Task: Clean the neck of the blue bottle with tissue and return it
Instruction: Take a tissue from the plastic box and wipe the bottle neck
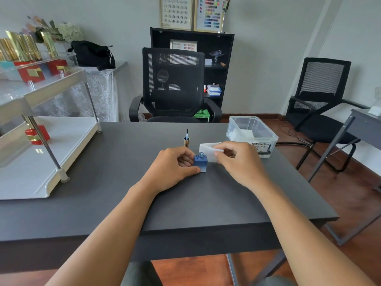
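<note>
A small square blue bottle (201, 162) stands upright on the dark table (115, 182), its cap off and its threaded neck bare. My left hand (173, 168) grips the bottle from the left, thumb at its lower front. My right hand (239, 159) holds a folded white tissue (208, 150) just right of and slightly behind the bottle's neck; the tissue is close to the neck, and I cannot tell if they touch. The bottle's gold cap with its brush (186, 139) stands upside down just behind my left hand.
A clear plastic box (252, 134) with white tissues sits at the table's right rear. A white two-tier shelf (41, 157) with red and gold boxes occupies the left side. Black office chairs stand behind the table and at the right.
</note>
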